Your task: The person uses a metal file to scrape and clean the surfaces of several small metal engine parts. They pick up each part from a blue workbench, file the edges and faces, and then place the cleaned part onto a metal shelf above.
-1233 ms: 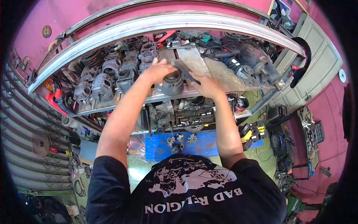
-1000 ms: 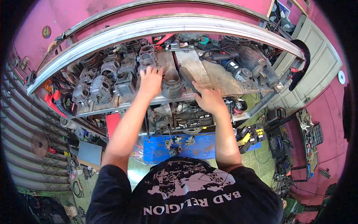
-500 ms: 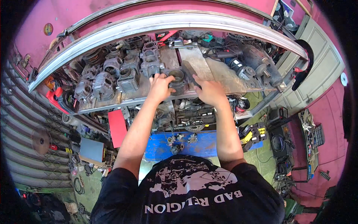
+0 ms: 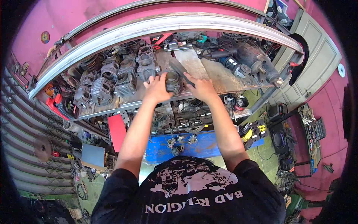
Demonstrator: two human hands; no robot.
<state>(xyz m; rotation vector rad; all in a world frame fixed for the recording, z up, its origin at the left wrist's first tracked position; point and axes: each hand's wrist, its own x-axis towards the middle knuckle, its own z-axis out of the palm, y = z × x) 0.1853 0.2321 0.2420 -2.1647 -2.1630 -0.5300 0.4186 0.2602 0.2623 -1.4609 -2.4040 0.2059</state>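
Note:
An engine cylinder block (image 4: 173,79) stands upright near the front edge of the shelf, its round bore facing up and its finned side toward me. My left hand (image 4: 157,89) grips its left side, fingers curled over the rim. In my right hand (image 4: 202,89) is a dark flat file (image 4: 178,66), the index finger stretched along it. The file slants away to the far left, beside the block's right rim. Whether it touches the rim I cannot tell. The fingers under the handle end are hidden.
Several cylinder blocks and heads (image 4: 102,90) crowd the shelf on the left. A power tool (image 4: 235,67) and a large metal canister (image 4: 257,65) lie on the right. A white metal beam (image 4: 167,23) crosses beyond. Below sits a blue bench (image 4: 201,147) with small parts.
My right hand and the file have shifted left, closer to the block's bore. My left hand still holds the block and has turned slightly. The whole view has tilted a little.

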